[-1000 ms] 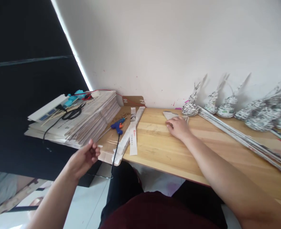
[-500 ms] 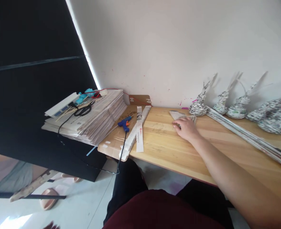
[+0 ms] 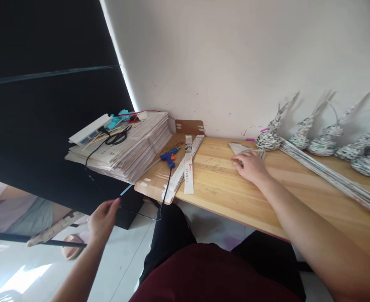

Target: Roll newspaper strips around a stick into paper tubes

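Observation:
My right hand (image 3: 250, 166) lies flat, fingers stretched out, on a small folded piece of newspaper (image 3: 237, 148) at the back of the wooden table (image 3: 235, 197). My left hand (image 3: 103, 218) hangs below the table's left end over the floor. Its fingers are loosely extended towards a thin blue strip (image 3: 126, 191) that sticks out under a sheet of cardboard (image 3: 152, 181). Nothing shows in that hand.
A stack of newspapers (image 3: 134, 147) carries scissors (image 3: 117, 137) and a white power strip (image 3: 89, 129). A blue glue gun (image 3: 169, 157) and white paper strips (image 3: 188, 170) lie beside it. Rolled paper tubes (image 3: 329, 178) and woven paper pieces (image 3: 268, 138) line the wall. Another person (image 3: 2, 205) sits at far left.
My left hand dropped out of view, then came back lower, reaching towards the blue strip. The view has shifted left. My right hand stays on the folded paper.

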Tool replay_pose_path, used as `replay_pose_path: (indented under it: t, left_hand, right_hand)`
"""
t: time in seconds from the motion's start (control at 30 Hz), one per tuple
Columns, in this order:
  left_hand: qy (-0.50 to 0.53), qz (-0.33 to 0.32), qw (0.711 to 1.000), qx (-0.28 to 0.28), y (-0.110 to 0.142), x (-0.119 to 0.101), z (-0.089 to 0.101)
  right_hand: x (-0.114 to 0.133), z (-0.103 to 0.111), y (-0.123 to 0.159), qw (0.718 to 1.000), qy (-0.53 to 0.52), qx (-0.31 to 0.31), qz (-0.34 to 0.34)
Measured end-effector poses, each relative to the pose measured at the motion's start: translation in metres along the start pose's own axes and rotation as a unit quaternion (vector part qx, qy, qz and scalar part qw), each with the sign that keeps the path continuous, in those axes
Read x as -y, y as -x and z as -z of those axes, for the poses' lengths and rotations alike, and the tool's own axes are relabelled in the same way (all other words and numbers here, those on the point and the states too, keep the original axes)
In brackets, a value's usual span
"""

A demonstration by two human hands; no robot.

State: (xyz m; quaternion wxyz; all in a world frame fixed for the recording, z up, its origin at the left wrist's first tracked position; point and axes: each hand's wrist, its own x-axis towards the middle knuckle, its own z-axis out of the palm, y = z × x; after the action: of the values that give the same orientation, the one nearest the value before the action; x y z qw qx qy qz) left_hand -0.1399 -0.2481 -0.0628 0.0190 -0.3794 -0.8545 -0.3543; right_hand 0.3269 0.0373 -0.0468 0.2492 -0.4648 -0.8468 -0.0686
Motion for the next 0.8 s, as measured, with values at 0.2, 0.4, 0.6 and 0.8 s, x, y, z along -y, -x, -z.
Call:
replay_pose_path:
  t: [0.2, 0.4, 0.6, 0.8]
  left_hand:
    - [-0.032, -0.24, 0.969, 0.051, -0.044, -0.132, -0.056]
    - [-0.141, -0.231, 0.957, 0.1, -0.068, -0.183, -0.096]
    - [-0.138, -0.189, 0.96, 0.151, -0.082, -0.192, -0.114]
    - [0.238, -0.071, 0.937, 0.244, -0.088, -0.192, -0.093]
  right_hand:
    - [-0.002, 0.0, 0.0, 1.0, -0.013, 0.0, 0.007]
    - [-0.001, 0.002, 0.0, 1.0, -0.017, 0.011, -0.002]
    - [-0.003, 0.002, -0.002, 1.0, -0.023, 0.005, -0.003]
    - [-0.006, -0.002, -0.003, 0.999, -0.032, -0.003, -0.006]
